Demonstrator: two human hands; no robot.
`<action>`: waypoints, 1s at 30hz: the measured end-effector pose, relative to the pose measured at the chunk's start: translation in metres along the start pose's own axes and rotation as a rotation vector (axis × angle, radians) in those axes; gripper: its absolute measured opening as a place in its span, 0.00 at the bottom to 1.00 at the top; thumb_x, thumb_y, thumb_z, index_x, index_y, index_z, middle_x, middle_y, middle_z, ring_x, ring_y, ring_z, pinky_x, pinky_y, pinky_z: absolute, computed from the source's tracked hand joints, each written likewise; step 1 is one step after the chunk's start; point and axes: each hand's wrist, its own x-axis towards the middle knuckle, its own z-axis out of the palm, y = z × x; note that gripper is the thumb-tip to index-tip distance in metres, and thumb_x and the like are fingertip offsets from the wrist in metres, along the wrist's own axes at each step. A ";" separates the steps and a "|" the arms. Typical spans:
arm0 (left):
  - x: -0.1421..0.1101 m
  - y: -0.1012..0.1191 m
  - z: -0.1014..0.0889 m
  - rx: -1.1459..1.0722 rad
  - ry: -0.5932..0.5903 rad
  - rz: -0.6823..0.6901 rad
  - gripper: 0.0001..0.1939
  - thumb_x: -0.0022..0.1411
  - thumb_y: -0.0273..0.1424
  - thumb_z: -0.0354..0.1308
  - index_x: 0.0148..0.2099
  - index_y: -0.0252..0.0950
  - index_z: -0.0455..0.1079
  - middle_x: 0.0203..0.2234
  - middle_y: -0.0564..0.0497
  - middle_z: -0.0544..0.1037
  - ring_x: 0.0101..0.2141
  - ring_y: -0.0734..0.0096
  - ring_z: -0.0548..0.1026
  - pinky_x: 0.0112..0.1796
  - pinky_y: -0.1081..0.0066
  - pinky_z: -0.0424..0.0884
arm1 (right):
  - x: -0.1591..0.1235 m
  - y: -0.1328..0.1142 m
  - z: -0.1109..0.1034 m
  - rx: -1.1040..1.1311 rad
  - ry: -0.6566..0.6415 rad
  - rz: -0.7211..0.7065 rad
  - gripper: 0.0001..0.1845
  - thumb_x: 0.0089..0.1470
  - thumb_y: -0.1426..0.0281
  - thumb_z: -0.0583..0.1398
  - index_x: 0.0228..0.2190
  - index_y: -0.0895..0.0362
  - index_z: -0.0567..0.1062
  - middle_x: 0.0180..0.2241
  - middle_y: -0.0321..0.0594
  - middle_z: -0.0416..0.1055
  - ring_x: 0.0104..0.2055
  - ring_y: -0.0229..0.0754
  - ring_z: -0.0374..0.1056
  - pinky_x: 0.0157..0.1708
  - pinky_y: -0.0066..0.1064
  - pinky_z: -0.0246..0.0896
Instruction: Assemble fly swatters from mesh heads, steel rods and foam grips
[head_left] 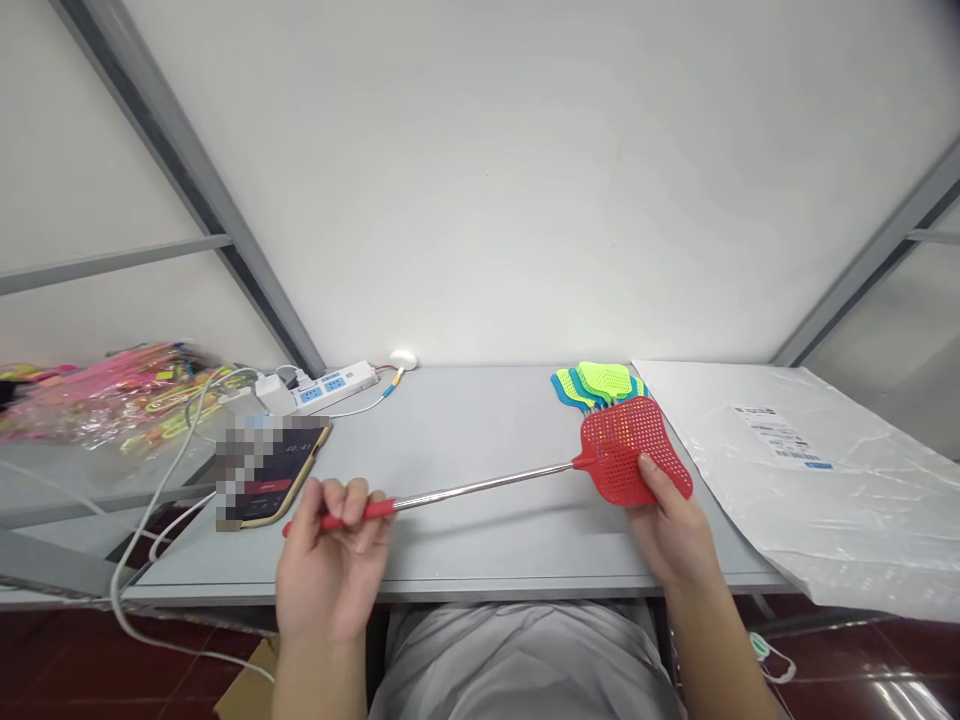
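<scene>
A red fly swatter point(628, 448) with a perforated head and an extended silver metal shaft is held level above the grey table point(465, 420). My left hand point(334, 555) has its fingers wrapped round the red handle. At the other end my right hand point(671, 525) pinches the lower right of the red head, thumb on top and fingers underneath. Just behind that head lies a pile of green and blue fly swatters point(606, 380), their shafts mostly hidden by the red one.
To the left are a phone point(289, 465), a white power strip point(334, 388) with cables, and colourful plastic-wrapped goods point(112, 395). A large white plastic mailer point(780, 500) with a label covers the right side. Behind the table rises a white wall point(480, 200).
</scene>
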 end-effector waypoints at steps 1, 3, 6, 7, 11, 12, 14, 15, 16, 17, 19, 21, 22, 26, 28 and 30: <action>0.002 0.005 -0.002 -0.015 0.041 0.032 0.16 0.66 0.34 0.53 0.26 0.37 0.58 0.19 0.59 0.62 0.16 0.80 0.56 0.34 0.70 0.73 | 0.002 -0.002 -0.002 -0.003 0.040 -0.015 0.18 0.52 0.63 0.65 0.46 0.50 0.77 0.43 0.39 0.76 0.45 0.46 0.71 0.44 0.39 0.67; 0.005 0.010 -0.005 -0.039 0.119 0.081 0.16 0.66 0.33 0.53 0.25 0.37 0.55 0.17 0.60 0.61 0.15 0.80 0.54 0.34 0.70 0.73 | 0.006 -0.006 -0.005 -0.009 0.093 -0.042 0.20 0.50 0.63 0.66 0.46 0.51 0.77 0.43 0.39 0.76 0.44 0.45 0.71 0.43 0.37 0.68; 0.007 0.006 -0.003 0.002 0.213 0.181 0.17 0.65 0.33 0.53 0.25 0.37 0.54 0.16 0.61 0.59 0.15 0.80 0.53 0.30 0.74 0.71 | 0.005 -0.008 -0.003 0.002 0.186 -0.082 0.15 0.49 0.63 0.66 0.39 0.54 0.77 0.37 0.36 0.76 0.34 0.39 0.71 0.32 0.31 0.68; 0.007 0.002 -0.002 0.045 0.229 0.218 0.18 0.65 0.33 0.54 0.24 0.36 0.55 0.16 0.60 0.59 0.16 0.80 0.55 0.28 0.76 0.69 | 0.004 -0.008 -0.002 0.007 0.205 -0.092 0.12 0.50 0.64 0.66 0.36 0.55 0.77 0.32 0.34 0.75 0.28 0.36 0.68 0.27 0.29 0.66; 0.008 -0.013 0.002 0.281 0.253 0.352 0.15 0.65 0.35 0.55 0.27 0.34 0.64 0.21 0.55 0.68 0.21 0.80 0.63 0.22 0.80 0.59 | -0.003 -0.007 0.011 0.001 0.184 -0.144 0.11 0.55 0.62 0.62 0.27 0.56 0.70 0.16 0.26 0.60 0.16 0.31 0.52 0.22 0.28 0.62; 0.007 -0.017 0.002 0.337 0.263 0.397 0.14 0.65 0.36 0.54 0.28 0.34 0.66 0.23 0.53 0.71 0.21 0.80 0.64 0.21 0.79 0.59 | -0.006 -0.005 0.015 -0.010 0.178 -0.166 0.12 0.56 0.61 0.61 0.27 0.56 0.69 0.16 0.25 0.58 0.16 0.31 0.51 0.22 0.28 0.61; 0.006 -0.025 0.003 0.430 0.258 0.450 0.15 0.65 0.38 0.53 0.31 0.34 0.70 0.27 0.49 0.75 0.23 0.78 0.66 0.21 0.78 0.58 | -0.012 0.000 0.025 -0.041 0.177 -0.179 0.13 0.56 0.60 0.61 0.28 0.55 0.68 0.18 0.26 0.60 0.17 0.31 0.52 0.22 0.28 0.60; 0.004 -0.030 0.004 0.467 0.233 0.438 0.15 0.65 0.39 0.53 0.32 0.34 0.71 0.29 0.47 0.77 0.24 0.77 0.67 0.21 0.78 0.58 | -0.017 0.003 0.030 -0.062 0.179 -0.167 0.13 0.55 0.60 0.62 0.28 0.55 0.69 0.19 0.27 0.62 0.17 0.31 0.53 0.21 0.28 0.59; 0.001 -0.036 0.006 0.495 0.195 0.401 0.15 0.65 0.40 0.53 0.33 0.34 0.72 0.31 0.46 0.78 0.24 0.77 0.67 0.21 0.78 0.58 | -0.024 0.008 0.035 -0.081 0.175 -0.140 0.13 0.55 0.59 0.62 0.28 0.55 0.69 0.19 0.28 0.62 0.17 0.32 0.54 0.20 0.28 0.59; -0.001 -0.043 0.009 0.529 0.141 0.327 0.15 0.65 0.40 0.54 0.35 0.34 0.72 0.33 0.46 0.78 0.25 0.76 0.68 0.21 0.77 0.58 | -0.031 0.011 0.040 -0.104 0.164 -0.103 0.14 0.55 0.58 0.62 0.27 0.55 0.69 0.18 0.29 0.62 0.18 0.33 0.56 0.20 0.29 0.58; -0.006 -0.058 0.015 0.558 0.084 0.216 0.16 0.65 0.42 0.52 0.44 0.35 0.72 0.37 0.46 0.78 0.24 0.77 0.67 0.21 0.77 0.59 | -0.048 0.017 0.048 -0.128 0.138 -0.056 0.19 0.57 0.55 0.59 0.23 0.55 0.67 0.16 0.30 0.60 0.18 0.35 0.57 0.19 0.30 0.57; -0.009 -0.069 0.018 0.626 0.053 0.145 0.18 0.65 0.44 0.52 0.48 0.37 0.71 0.36 0.46 0.78 0.23 0.76 0.67 0.19 0.77 0.56 | -0.061 0.016 0.050 -0.174 0.138 -0.065 0.21 0.57 0.55 0.59 0.20 0.55 0.66 0.15 0.32 0.61 0.18 0.36 0.59 0.19 0.31 0.58; -0.009 -0.071 0.018 0.666 0.031 0.114 0.18 0.65 0.44 0.52 0.48 0.37 0.71 0.34 0.47 0.77 0.23 0.76 0.66 0.19 0.77 0.54 | -0.064 0.013 0.050 -0.204 0.147 -0.082 0.21 0.56 0.55 0.59 0.20 0.55 0.67 0.16 0.33 0.63 0.18 0.37 0.60 0.19 0.31 0.58; -0.006 -0.063 0.010 0.864 -0.133 0.064 0.17 0.63 0.45 0.55 0.40 0.37 0.73 0.23 0.52 0.70 0.23 0.73 0.64 0.23 0.76 0.56 | -0.055 0.003 0.043 -0.246 0.195 -0.154 0.18 0.55 0.56 0.61 0.23 0.56 0.69 0.18 0.33 0.64 0.18 0.36 0.59 0.20 0.31 0.58; -0.005 -0.053 0.005 1.001 -0.262 0.041 0.15 0.61 0.44 0.57 0.36 0.37 0.73 0.21 0.53 0.68 0.24 0.72 0.64 0.25 0.74 0.59 | -0.049 0.008 0.042 -0.271 0.134 -0.123 0.16 0.57 0.56 0.59 0.28 0.56 0.72 0.16 0.30 0.60 0.19 0.35 0.57 0.21 0.30 0.57; -0.006 -0.047 0.005 1.106 -0.405 -0.026 0.13 0.61 0.43 0.58 0.34 0.38 0.73 0.22 0.53 0.69 0.25 0.70 0.64 0.27 0.73 0.60 | -0.049 0.022 0.046 -0.338 -0.005 -0.048 0.16 0.58 0.56 0.58 0.38 0.57 0.74 0.17 0.29 0.58 0.20 0.35 0.57 0.23 0.29 0.56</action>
